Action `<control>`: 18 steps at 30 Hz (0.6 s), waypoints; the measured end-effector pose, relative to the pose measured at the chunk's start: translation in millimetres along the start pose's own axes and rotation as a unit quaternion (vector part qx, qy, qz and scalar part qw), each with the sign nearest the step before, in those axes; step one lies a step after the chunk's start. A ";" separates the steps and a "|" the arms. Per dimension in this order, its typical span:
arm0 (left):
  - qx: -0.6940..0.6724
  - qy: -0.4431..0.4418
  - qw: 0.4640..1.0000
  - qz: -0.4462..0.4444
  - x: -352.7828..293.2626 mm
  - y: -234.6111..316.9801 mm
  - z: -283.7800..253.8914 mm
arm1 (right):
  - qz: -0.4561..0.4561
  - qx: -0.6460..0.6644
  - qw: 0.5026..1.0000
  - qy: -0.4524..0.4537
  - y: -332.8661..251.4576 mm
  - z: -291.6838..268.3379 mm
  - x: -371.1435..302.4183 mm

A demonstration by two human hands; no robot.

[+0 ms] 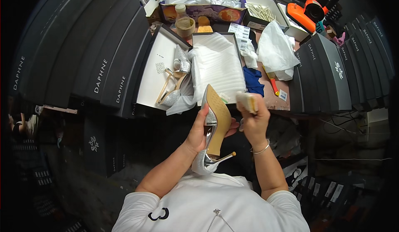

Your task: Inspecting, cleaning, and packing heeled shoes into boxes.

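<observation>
My left hand [198,130] grips a silver glitter high-heeled shoe [217,122] by its side, with fingers showing behind it. Its tan sole faces up, the pointed toe lies away from me and the thin heel is nearest my chest. Closed round a small whitish and yellow sponge [247,102], my right hand [256,122] is just right of the shoe, apart from the sole. Beyond, a second pair-like set of silver strapped heels [173,82] lies in an open white-lined shoebox [151,70]. Beside that is a box part filled with white wrapping paper [217,63].
Stacked dark shoeboxes [104,61] wall the left, with more boxes [320,74] on the right. At the back stand a jar [183,22], a carton of crumpled tissue [203,14] and an orange tool [301,18]. A blue cloth [253,82] and a red-handled brush [273,84] lie right.
</observation>
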State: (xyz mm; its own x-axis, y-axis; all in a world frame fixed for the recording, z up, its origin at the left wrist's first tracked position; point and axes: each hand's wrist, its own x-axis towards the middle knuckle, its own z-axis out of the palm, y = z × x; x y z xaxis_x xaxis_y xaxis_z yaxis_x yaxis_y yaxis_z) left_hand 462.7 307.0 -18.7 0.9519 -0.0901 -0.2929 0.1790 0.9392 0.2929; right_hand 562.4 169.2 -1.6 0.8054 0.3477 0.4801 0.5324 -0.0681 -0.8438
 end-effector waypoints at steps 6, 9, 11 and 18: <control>-0.077 -0.037 0.996 0.011 5.9 11.5 -18.6 | -0.001 0.080 0.972 -0.222 -44.4 -4.3 -27.1; -0.031 -0.035 0.999 0.025 4.3 7.2 -22.2 | -0.069 -0.028 0.957 -0.281 -36.8 6.6 -54.6; -0.011 0.041 0.997 0.060 6.5 -0.5 -25.0 | -0.101 -0.095 0.972 -0.191 -29.9 19.6 -31.9; -0.040 -0.027 0.999 0.019 -0.7 6.9 -44.2 | -0.027 -0.008 0.946 -0.323 -40.8 14.5 -44.4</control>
State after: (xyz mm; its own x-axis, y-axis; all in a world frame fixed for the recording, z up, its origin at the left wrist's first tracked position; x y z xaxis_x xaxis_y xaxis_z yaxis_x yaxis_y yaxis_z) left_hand 452.2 328.2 -56.8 0.9702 -0.0701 -0.2321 0.1245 0.9655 0.2288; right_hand 501.2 170.2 8.0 0.4520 0.8500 0.2706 0.5766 -0.0469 -0.8157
